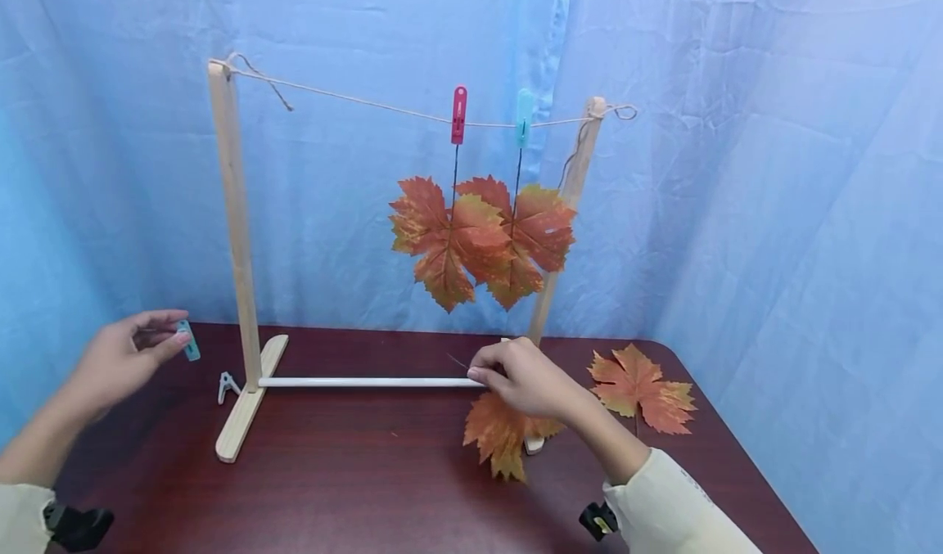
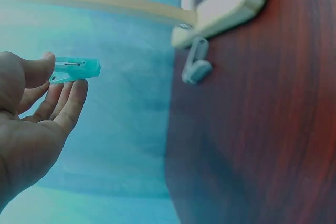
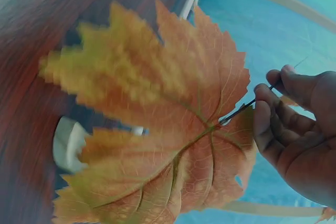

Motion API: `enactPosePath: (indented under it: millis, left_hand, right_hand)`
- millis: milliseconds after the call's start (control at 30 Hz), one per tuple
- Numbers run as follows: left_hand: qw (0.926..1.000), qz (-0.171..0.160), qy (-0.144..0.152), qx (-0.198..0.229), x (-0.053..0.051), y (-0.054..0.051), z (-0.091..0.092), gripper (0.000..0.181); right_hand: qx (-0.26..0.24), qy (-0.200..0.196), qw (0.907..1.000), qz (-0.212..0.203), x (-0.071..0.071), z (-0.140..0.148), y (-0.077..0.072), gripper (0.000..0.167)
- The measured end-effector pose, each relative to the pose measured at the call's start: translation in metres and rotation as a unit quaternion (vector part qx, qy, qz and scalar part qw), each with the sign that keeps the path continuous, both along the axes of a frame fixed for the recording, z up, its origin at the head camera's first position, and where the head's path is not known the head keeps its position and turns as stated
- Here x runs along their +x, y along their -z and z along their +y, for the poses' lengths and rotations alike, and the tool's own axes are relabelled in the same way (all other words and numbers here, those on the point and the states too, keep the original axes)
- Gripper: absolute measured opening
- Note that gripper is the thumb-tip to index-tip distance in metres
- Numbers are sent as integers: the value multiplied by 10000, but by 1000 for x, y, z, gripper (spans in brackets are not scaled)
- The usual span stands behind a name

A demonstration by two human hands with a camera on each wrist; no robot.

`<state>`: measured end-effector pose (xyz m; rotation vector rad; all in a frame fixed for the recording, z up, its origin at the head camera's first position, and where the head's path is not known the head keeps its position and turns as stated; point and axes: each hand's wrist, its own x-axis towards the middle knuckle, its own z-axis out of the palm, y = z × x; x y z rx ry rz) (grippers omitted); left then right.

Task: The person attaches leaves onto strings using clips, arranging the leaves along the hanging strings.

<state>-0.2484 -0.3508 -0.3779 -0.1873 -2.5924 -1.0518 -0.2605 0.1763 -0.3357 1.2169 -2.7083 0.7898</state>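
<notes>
At the left, my left hand (image 1: 121, 362) pinches a teal clothespin (image 1: 188, 341) between thumb and fingers; the left wrist view shows the same teal clothespin (image 2: 76, 70) held sideways. My right hand (image 1: 526, 378) pinches the dark stem of an orange leaf (image 1: 504, 435), which hangs below the hand in front of the frame's right foot. In the right wrist view the leaf (image 3: 194, 135) spreads out beside the fingers. Above, a red clothespin (image 1: 458, 116) and a light teal clothespin (image 1: 524, 119) on the string each hold a leaf by its stem.
A wooden frame has a left post (image 1: 237, 227), a right post (image 1: 578, 186), a white bottom bar (image 1: 368, 382) and a string (image 1: 346, 97) across the top. A grey clothespin (image 1: 227, 386) lies by the left foot. Another leaf (image 1: 642, 390) lies on the table's right side.
</notes>
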Motion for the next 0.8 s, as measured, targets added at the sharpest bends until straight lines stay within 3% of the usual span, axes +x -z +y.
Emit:
enactPosePath:
  millis: [233, 567, 800]
  left_hand:
    - [9994, 205, 9, 280, 6, -24, 11, 44]
    - [9961, 653, 249, 530, 20, -64, 40, 40]
    - [9963, 519, 449, 508, 23, -87, 67, 43]
  right_hand:
    - [-316, 103, 9990, -315, -1, -13, -4, 14]
    - [-775, -12, 9965, -318, -6, -38, -15, 15]
    - [-945, -16, 9949, -356, -10, -55, -22, 12]
